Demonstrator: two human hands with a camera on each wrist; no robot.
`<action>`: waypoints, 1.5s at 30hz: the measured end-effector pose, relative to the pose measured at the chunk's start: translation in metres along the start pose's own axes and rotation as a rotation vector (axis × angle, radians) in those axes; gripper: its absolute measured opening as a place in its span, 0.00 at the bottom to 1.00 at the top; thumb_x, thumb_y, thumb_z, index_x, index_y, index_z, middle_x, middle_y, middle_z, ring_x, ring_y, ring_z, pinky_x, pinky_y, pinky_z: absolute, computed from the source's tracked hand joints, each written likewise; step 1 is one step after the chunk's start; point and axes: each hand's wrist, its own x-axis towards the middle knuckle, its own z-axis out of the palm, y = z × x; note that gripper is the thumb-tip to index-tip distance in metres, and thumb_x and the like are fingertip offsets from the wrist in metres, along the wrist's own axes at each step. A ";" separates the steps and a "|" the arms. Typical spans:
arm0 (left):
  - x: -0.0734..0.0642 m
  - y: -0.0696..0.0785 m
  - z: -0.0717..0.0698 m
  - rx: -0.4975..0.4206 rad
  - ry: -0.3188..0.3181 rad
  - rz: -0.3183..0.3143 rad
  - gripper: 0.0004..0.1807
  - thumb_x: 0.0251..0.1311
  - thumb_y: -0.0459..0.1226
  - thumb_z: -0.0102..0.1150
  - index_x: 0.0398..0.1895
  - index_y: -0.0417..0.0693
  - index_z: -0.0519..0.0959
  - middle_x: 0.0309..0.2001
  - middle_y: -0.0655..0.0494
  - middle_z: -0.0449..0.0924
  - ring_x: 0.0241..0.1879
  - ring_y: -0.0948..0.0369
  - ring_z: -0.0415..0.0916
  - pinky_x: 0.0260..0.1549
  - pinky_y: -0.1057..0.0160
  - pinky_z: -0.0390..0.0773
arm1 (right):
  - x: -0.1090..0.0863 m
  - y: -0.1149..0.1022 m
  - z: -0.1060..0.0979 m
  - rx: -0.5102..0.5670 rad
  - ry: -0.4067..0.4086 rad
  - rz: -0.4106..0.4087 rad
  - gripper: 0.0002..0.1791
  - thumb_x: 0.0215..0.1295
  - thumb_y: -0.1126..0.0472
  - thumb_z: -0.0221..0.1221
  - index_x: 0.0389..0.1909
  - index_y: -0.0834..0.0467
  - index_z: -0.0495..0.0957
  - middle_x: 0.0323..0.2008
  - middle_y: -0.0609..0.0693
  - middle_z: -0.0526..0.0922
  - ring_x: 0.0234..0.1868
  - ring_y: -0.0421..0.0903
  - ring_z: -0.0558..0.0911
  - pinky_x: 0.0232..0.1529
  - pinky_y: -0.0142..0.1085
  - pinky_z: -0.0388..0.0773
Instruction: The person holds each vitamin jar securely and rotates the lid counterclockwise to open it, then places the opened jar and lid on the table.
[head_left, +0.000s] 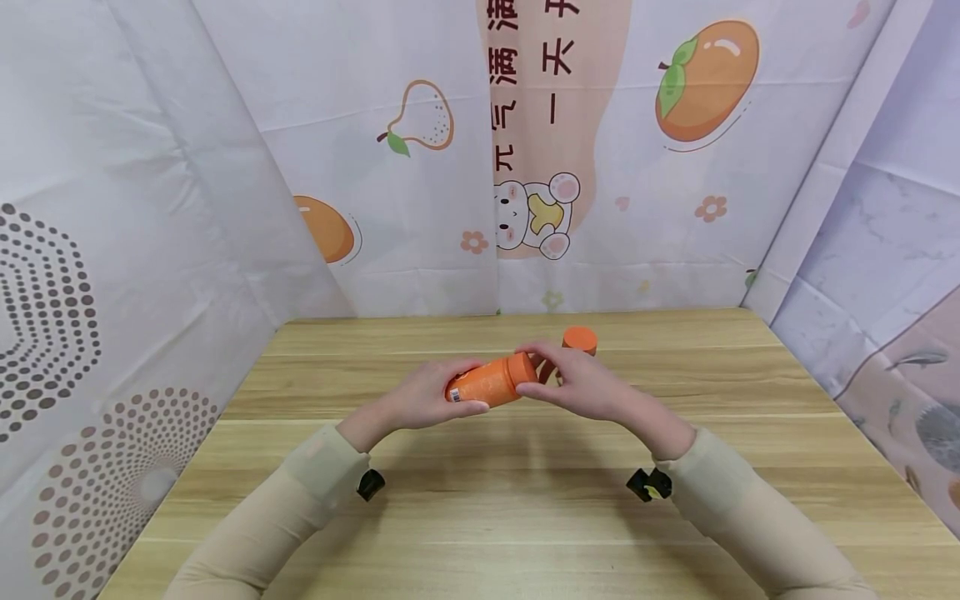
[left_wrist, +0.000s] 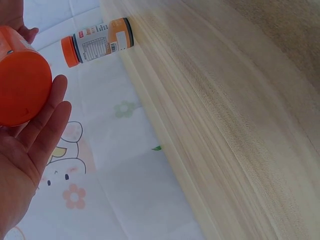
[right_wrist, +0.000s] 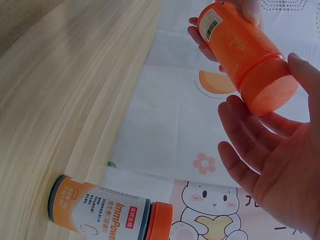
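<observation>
An orange plastic bottle (head_left: 483,384) with a barcode label is held up tilted above the table, its orange screw cap (right_wrist: 269,87) towards the right. My left hand (head_left: 426,397) grips the bottle's body near its base. At the other end, my right hand (head_left: 573,379) has its thumb and fingers around the cap, which sits on the bottle. Behind the right hand stands a second bottle (right_wrist: 107,210), upright on the table, with an orange cap (head_left: 580,339) and a white, grey and orange label; in the head view the hand partly hides it.
The wood-grain table (head_left: 510,508) extends beneath both arms. A white printed curtain (head_left: 420,217) with fruit and a cartoon animal hangs along its back edge, and more patterned sheets (head_left: 150,275) hang at the sides. Dark wrist devices (head_left: 649,484) sit at both cuffs.
</observation>
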 end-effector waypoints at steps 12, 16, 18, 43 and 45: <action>-0.001 -0.001 0.001 0.018 0.012 0.014 0.24 0.57 0.49 0.67 0.56 0.54 0.76 0.37 0.67 0.77 0.32 0.66 0.73 0.31 0.62 0.76 | -0.001 0.001 -0.001 -0.013 0.002 -0.072 0.32 0.60 0.52 0.68 0.64 0.54 0.70 0.40 0.45 0.81 0.38 0.46 0.79 0.29 0.36 0.75; -0.002 -0.001 0.000 0.024 0.012 0.014 0.25 0.58 0.51 0.67 0.56 0.54 0.76 0.37 0.68 0.77 0.33 0.66 0.73 0.31 0.62 0.76 | -0.002 0.002 -0.001 -0.007 -0.001 -0.100 0.33 0.59 0.55 0.69 0.65 0.54 0.69 0.43 0.44 0.80 0.40 0.49 0.80 0.28 0.36 0.75; -0.002 -0.001 0.000 0.017 0.011 0.012 0.25 0.57 0.51 0.67 0.56 0.54 0.76 0.38 0.68 0.77 0.33 0.65 0.73 0.32 0.62 0.76 | -0.002 0.002 -0.001 -0.009 -0.001 -0.111 0.33 0.59 0.55 0.69 0.65 0.54 0.69 0.44 0.44 0.79 0.39 0.49 0.80 0.28 0.36 0.74; -0.002 -0.001 0.000 -0.002 -0.001 -0.001 0.29 0.58 0.55 0.65 0.59 0.54 0.75 0.39 0.67 0.78 0.34 0.65 0.74 0.33 0.62 0.76 | 0.001 -0.002 -0.002 -0.011 0.000 0.001 0.31 0.67 0.43 0.58 0.67 0.52 0.67 0.46 0.47 0.81 0.42 0.42 0.79 0.37 0.38 0.76; -0.002 -0.001 0.000 0.001 -0.001 0.002 0.29 0.58 0.55 0.64 0.59 0.54 0.75 0.40 0.67 0.78 0.34 0.65 0.74 0.33 0.62 0.76 | 0.001 -0.001 -0.002 -0.021 -0.003 -0.002 0.30 0.67 0.44 0.59 0.65 0.52 0.69 0.41 0.46 0.81 0.38 0.41 0.79 0.35 0.38 0.76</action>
